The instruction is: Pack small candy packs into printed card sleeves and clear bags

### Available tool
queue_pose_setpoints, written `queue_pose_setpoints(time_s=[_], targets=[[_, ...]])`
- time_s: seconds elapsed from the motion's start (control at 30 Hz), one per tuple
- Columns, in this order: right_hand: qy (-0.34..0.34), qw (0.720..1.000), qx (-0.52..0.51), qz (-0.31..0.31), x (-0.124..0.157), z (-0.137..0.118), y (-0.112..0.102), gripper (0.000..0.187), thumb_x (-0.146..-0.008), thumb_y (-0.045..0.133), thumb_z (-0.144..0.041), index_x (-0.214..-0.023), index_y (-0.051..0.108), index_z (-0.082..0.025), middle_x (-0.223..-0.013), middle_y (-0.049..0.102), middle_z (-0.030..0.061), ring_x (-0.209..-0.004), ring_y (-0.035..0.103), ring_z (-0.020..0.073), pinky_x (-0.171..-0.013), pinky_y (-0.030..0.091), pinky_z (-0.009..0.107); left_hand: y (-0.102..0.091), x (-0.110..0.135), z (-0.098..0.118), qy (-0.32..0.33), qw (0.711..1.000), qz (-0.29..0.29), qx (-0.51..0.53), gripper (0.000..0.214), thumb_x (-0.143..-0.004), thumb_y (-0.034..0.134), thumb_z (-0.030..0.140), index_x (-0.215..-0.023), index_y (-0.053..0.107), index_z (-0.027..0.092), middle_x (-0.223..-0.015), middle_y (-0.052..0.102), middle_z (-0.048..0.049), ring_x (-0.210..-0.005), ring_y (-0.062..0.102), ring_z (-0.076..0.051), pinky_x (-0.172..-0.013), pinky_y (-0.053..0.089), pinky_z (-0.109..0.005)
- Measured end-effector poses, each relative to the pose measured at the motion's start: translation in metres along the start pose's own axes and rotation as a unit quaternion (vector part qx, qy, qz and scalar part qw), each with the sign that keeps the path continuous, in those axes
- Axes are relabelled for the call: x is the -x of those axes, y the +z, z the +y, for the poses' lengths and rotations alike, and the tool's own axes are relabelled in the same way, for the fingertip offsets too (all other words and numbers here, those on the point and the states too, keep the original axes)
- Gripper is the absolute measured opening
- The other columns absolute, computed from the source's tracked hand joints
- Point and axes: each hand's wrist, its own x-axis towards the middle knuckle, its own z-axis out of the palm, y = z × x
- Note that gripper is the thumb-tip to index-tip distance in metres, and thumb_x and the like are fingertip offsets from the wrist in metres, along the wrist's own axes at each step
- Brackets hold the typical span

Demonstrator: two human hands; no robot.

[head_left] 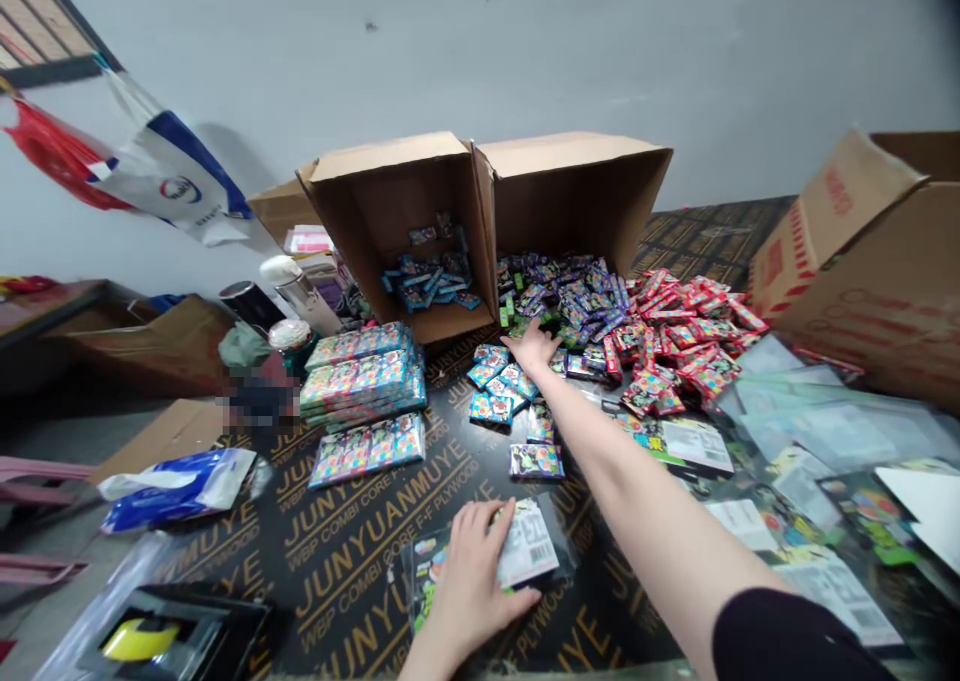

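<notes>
Left hand (476,571) splays on a pouch (532,543), right hand (534,346) spreads at purple packets (577,296); stacks (360,371) look done, red heap (697,331) unfinished.

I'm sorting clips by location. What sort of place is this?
Probably a small packing workshop: open cartons, loose heaps of packets and stacked packs share a printed plywood surface.

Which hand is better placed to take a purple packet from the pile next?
Probably the right hand: it reaches to the near edge of the purple packets. The left hand rests on the labelled package, closer to the camera and well short of that pile.
</notes>
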Motion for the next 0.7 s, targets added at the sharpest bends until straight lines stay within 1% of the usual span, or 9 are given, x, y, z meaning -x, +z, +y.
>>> queue_pose_setpoints(time_s=[0.13, 0.23, 0.33, 0.43, 0.47, 0.53, 0.6, 0.67, 0.7], targets=[[0.035, 0.999, 0.006, -0.001, -0.005, -0.005, 0.005, 0.070, -0.072, 0.058, -0.044, -0.122, 0.029, -0.004, -0.101, 0.060, 0.0231, -0.102, 0.051, 0.0361, -0.087, 0.025, 0.049, -0.003, -0.002, 0.003, -0.002, 1.000, -0.004, 0.007, 0.089, -0.056, 0.072, 0.046, -0.134, 0.034, 0.025, -0.124, 0.045, -0.0107, -0.117, 0.035, -0.032, -0.100, 0.028, -0.051], [0.024, 1.000, 0.007, -0.014, -0.006, 0.001, -0.003, 0.066, -0.071, 0.058, -0.039, -0.120, 0.029, -0.006, -0.100, 0.060, 0.0217, -0.098, 0.054, 0.0348, -0.085, 0.029, 0.049, -0.005, -0.001, 0.004, 0.002, 1.000, 0.005, 0.011, 0.089, -0.055, 0.072, 0.046, -0.133, 0.035, 0.025, -0.123, 0.046, -0.0108, -0.116, 0.037, -0.033, -0.098, 0.029, -0.051], [-0.025, 0.999, -0.001, -0.030, 0.005, 0.016, -0.025, 0.060, -0.069, 0.059, -0.037, -0.116, 0.035, -0.009, -0.093, 0.062, 0.0166, -0.091, 0.057, 0.0327, -0.082, 0.034, 0.047, -0.001, 0.000, 0.000, 0.011, 1.000, 0.013, 0.011, 0.088, -0.054, 0.074, 0.045, -0.132, 0.037, 0.026, -0.121, 0.048, -0.0105, -0.113, 0.040, -0.032, -0.096, 0.033, -0.051], [-0.095, 0.995, -0.012, -0.040, 0.034, 0.041, -0.057, 0.053, -0.065, 0.062, -0.033, -0.111, 0.041, -0.017, -0.092, 0.062, 0.0085, -0.092, 0.057, 0.0273, -0.084, 0.037, 0.041, -0.003, -0.003, 0.001, 0.040, 0.999, 0.031, -0.006, 0.089, -0.052, 0.076, 0.044, -0.130, 0.039, 0.025, -0.122, 0.048, -0.0120, -0.114, 0.041, -0.033, -0.099, 0.028, -0.056], [-0.129, 0.990, -0.034, -0.047, 0.048, 0.051, -0.069, 0.053, -0.064, 0.064, -0.032, -0.111, 0.041, -0.019, -0.093, 0.061, 0.0062, -0.093, 0.057, 0.0248, -0.083, 0.038, 0.038, -0.010, -0.004, 0.006, 0.056, 0.997, 0.043, -0.009, 0.087, -0.053, 0.076, 0.045, -0.129, 0.040, 0.024, -0.124, 0.047, -0.0131, -0.115, 0.040, -0.033, -0.100, 0.024, -0.059], [-0.213, 0.967, -0.117, -0.070, 0.080, 0.069, -0.092, 0.057, -0.063, 0.065, -0.028, -0.114, 0.040, -0.021, -0.096, 0.060, 0.0040, -0.092, 0.057, 0.0209, -0.082, 0.042, 0.033, -0.033, -0.004, 0.025, 0.086, 0.993, 0.078, 0.009, 0.076, -0.060, 0.072, 0.046, -0.127, 0.043, 0.023, -0.128, 0.044, -0.0144, -0.119, 0.038, -0.034, -0.101, 0.020, -0.061], [-0.282, 0.928, -0.219, -0.103, 0.114, 0.086, -0.113, 0.060, -0.065, 0.066, -0.025, -0.118, 0.038, -0.022, -0.101, 0.058, 0.0049, -0.094, 0.057, 0.0197, -0.083, 0.043, 0.032, -0.067, 0.002, 0.055, 0.109, 0.984, 0.125, 0.070, 0.051, -0.078, 0.058, 0.037, -0.126, 0.044, 0.025, -0.127, 0.048, -0.0117, -0.119, 0.041, -0.028, -0.102, 0.026, -0.055], [-0.305, 0.895, -0.285, -0.158, 0.145, 0.101, -0.130, 0.059, -0.068, 0.065, -0.026, -0.120, 0.038, -0.023, -0.108, 0.057, 0.0060, -0.099, 0.056, 0.0203, -0.087, 0.042, 0.034, -0.097, 0.016, 0.086, 0.142, 0.969, 0.138, 0.148, 0.040, -0.087, 0.045, 0.027, -0.126, 0.045, 0.029, -0.124, 0.051, -0.0065, -0.115, 0.046, -0.022, -0.101, 0.033, -0.047], [-0.305, 0.881, -0.302, -0.199, 0.158, 0.109, -0.135, 0.058, -0.069, 0.065, -0.027, -0.121, 0.039, -0.024, -0.110, 0.056, 0.0063, -0.101, 0.055, 0.0207, -0.089, 0.042, 0.035, -0.105, 0.027, 0.100, 0.165, 0.963, 0.124, 0.171, 0.038, -0.087, 0.042, 0.027, -0.125, 0.047, 0.032, -0.123, 0.053, -0.0041, -0.115, 0.047, -0.022, -0.101, 0.033, -0.046]])
